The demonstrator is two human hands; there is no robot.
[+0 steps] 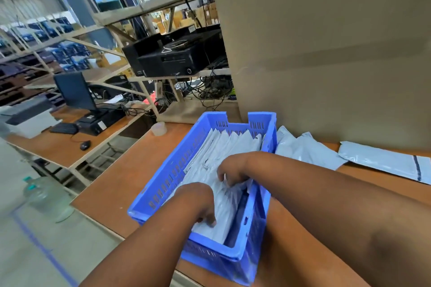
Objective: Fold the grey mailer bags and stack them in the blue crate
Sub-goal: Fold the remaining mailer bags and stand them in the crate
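Both hands — left hand [198, 202] and right hand [229, 171] — are seemingly gripping a folded mailer [224, 205], needing tucking squarely into the blue crate [168, 170].

I see the crate [168, 170] at lower centre on the table [112, 184], folded bags [224, 144] standing in it. Loose bags [307, 154] lie right of it; a big box [326, 42] stands behind, upper right.

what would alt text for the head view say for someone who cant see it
Both hands, left hand and right hand, reach into a blue crate on a brown table, handling folded grey mailer bags standing in a row. Unfolded mailer bags lie flat right of the crate.
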